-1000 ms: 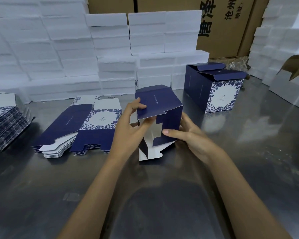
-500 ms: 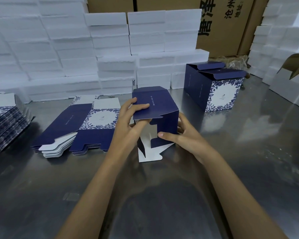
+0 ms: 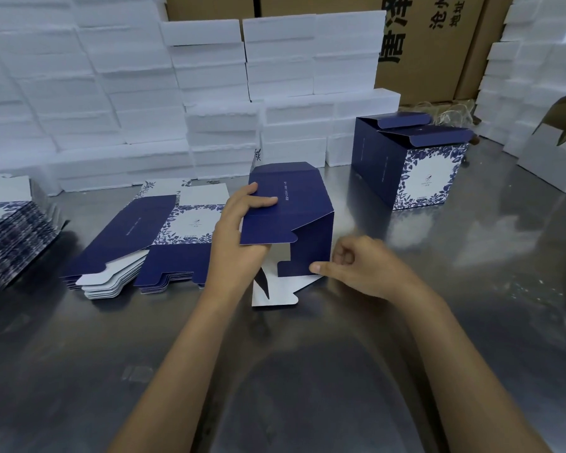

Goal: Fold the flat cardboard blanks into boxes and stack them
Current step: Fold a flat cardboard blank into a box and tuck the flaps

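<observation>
A half-formed navy box (image 3: pixel 294 207) stands on the steel table (image 3: pixel 471 289) at the centre, its open end facing me with a white flap lying flat in front. My left hand (image 3: pixel 239 237) grips its left top panel, fingers on top and thumb underneath. My right hand (image 3: pixel 360 266) sits at the box's lower right corner with fingers curled and the thumb tip against the side flap. Left of the box lies a pile of flat navy and floral blanks (image 3: pixel 138 240). Two folded boxes (image 3: pixel 412 158) stand at the back right with their lids up.
Another heap of flat blanks (image 3: pixel 10 240) lies at the far left edge. White foam blocks (image 3: pixel 177 93) are stacked along the back and at the right (image 3: pixel 530 76). Brown printed cartons (image 3: pixel 438 44) stand behind them.
The box has been lowered and squared up on the table. My left hand slid its fingers farther over the top panel. My right hand curled and drew back to the lower right corner.
</observation>
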A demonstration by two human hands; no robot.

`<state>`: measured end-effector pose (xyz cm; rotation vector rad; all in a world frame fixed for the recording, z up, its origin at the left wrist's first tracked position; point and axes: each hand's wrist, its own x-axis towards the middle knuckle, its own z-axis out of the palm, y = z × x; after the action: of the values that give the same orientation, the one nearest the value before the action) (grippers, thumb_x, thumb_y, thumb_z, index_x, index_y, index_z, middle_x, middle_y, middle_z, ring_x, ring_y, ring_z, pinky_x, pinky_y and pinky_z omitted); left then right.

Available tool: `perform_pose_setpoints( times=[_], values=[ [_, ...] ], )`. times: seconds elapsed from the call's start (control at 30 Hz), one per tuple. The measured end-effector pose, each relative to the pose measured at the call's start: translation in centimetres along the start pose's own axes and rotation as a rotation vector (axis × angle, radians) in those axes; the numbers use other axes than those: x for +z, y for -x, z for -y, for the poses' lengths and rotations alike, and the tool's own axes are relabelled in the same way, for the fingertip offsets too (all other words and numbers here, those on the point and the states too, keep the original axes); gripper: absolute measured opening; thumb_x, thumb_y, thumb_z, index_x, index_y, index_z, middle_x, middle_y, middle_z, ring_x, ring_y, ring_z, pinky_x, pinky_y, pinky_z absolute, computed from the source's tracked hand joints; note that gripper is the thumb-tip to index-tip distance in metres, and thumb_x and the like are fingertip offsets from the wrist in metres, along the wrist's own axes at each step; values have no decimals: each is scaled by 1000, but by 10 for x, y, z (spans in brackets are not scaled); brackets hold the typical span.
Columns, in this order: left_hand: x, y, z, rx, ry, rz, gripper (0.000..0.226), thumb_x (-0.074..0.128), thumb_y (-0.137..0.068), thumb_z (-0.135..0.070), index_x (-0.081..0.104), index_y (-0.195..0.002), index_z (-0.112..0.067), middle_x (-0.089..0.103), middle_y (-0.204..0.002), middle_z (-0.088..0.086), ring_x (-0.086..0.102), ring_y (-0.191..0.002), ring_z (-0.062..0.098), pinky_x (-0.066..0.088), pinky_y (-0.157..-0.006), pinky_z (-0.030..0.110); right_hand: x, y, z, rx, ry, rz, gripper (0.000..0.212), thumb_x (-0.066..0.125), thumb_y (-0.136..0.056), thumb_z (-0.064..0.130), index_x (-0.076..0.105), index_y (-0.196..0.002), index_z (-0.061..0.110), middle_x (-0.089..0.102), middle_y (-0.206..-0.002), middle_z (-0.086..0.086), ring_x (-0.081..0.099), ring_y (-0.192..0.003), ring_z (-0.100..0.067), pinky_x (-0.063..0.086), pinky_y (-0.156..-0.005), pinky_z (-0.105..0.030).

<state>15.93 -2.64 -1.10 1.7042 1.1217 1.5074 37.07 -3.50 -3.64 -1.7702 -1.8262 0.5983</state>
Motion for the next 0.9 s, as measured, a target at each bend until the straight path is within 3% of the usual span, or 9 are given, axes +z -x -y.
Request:
perform_pose_setpoints(
  times=[0.07,0.2,0.43,0.6,0.77,0.9],
  values=[
    [-1,-1,-1,16,-26,6,47,74,-77,12,70,-113,-19,50,-143,-6,48,-125,-11,45,-107,31,2,-2,-1,-39,23,54,45,73,-86,52,55,-62,18,56,-49,15,51,-52,-2,34,-53,-22],
    [-3,-2,-2,46,-52,17,46,74,-78,11,68,-112,-19,50,-143,-4,48,-125,-10,41,-102,14,7,-5,-2,-94,47,63,44,69,-93,43,54,-64,13,53,-53,6,48,-52,-9,35,-53,-26],
    [-4,-3,-2,56,-59,12,48,81,-71,6,68,-109,-20,50,-141,-2,49,-123,-10,39,-103,15,8,-9,-3,-117,47,11,51,71,-93,36,46,-55,14,42,-45,6,44,-47,-8,33,-47,-19],
    [-4,-3,-1,66,-59,29,47,77,-75,10,68,-110,-20,50,-142,-1,48,-122,-14,39,-103,13,8,-6,-3,-109,-41,-59,52,75,-87,45,54,-60,7,50,-49,0,42,-48,-10,34,-47,-20],
    [-3,-3,0,67,-70,26,48,79,-72,10,68,-110,-18,50,-141,-2,47,-121,-16,37,-102,12,5,-5,4,-239,-49,-214,60,77,-88,37,34,-52,15,30,-43,4,30,-49,-15,33,-47,-19],
    [-3,-3,0,69,-70,28,47,77,-73,12,68,-112,-14,50,-140,-1,47,-120,-16,37,-102,12,3,-4,6,-195,-55,-204,56,76,-87,44,44,-56,11,39,-46,-1,33,-49,-14,30,-46,-19]
  ],
)
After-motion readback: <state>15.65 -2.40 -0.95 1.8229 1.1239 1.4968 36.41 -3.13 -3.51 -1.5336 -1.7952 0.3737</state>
